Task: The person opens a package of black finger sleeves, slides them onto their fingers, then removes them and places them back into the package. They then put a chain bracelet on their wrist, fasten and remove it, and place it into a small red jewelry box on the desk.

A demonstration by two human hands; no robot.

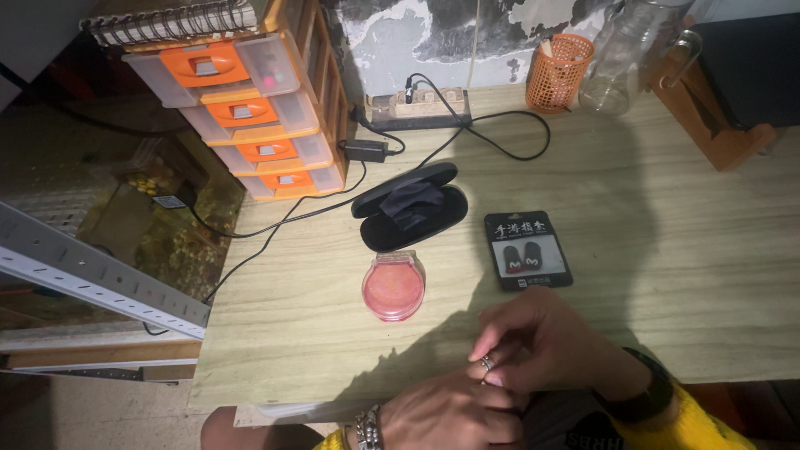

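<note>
The right hand pinches with thumb and forefinger at a small silver ring worn on a finger of the left hand; the right fingers are narrow, closed about the ring. The left hand lies half-curled at the table's near edge, at six o'clock, holding nothing that shows. Both wrists carry bands above yellow sleeves.

Risk, as a judgement: the ring sits right at the table edge, so if it slips from the pinch it could drop to the floor and roll out of sight; the dim light would make it hard to find.

At eleven o'clock from the hands lies a round pink compact in a clear case. Just beyond it, an open black oval case holds a dark cloth. At one o'clock lies a black rectangular card package with white characters on top and two small dark fingertip-shaped items under a window. Farther out: an orange drawer unit at ten o'clock, a power strip at twelve, an orange mesh cup.
</note>
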